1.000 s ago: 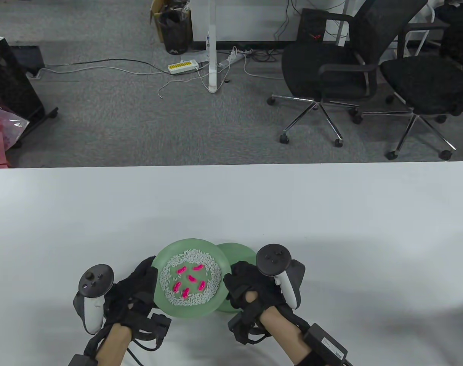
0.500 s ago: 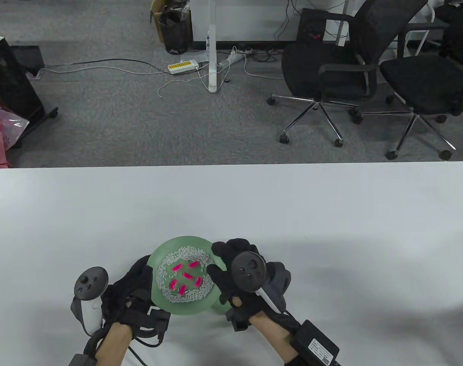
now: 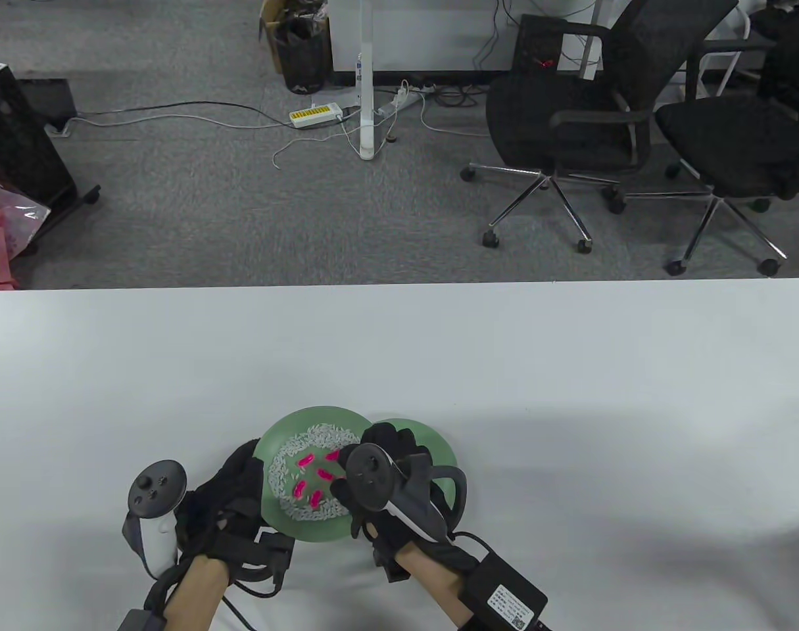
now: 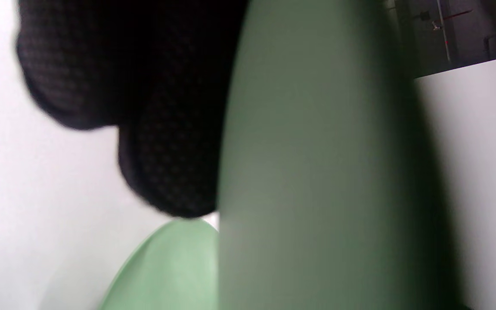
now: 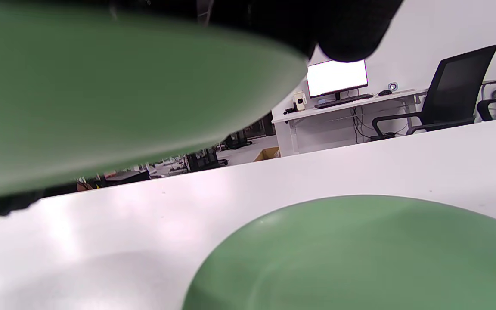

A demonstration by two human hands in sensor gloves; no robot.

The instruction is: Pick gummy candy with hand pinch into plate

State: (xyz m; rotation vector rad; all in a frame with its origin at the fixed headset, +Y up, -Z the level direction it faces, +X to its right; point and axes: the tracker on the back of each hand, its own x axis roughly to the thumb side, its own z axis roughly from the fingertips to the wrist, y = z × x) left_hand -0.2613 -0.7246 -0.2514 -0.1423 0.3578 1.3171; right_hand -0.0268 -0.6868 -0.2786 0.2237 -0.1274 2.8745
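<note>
Right now the left hand (image 3: 231, 490) grips the raised plate (image 3: 314, 424) low in the frame, its pink gummy candy (image 3: 305, 461) lying in white grains. The right hand (image 3: 379, 460) curls over the plate's right side; whether it pinches anything I cannot tell. The gummies look soft, light; pinch one mid-body. The second plate (image 3: 438, 447) sits on the desk (image 3: 570, 368).

Nothing here can actually be read. A white label (image 3: 508, 602) sits on the black box strapped to the right forearm, just behind the right hand (image 3: 389, 473), with a printed square code and lines of print, all too small to make out. The monitor (image 5: 336, 78) past the table glows plain white.
</note>
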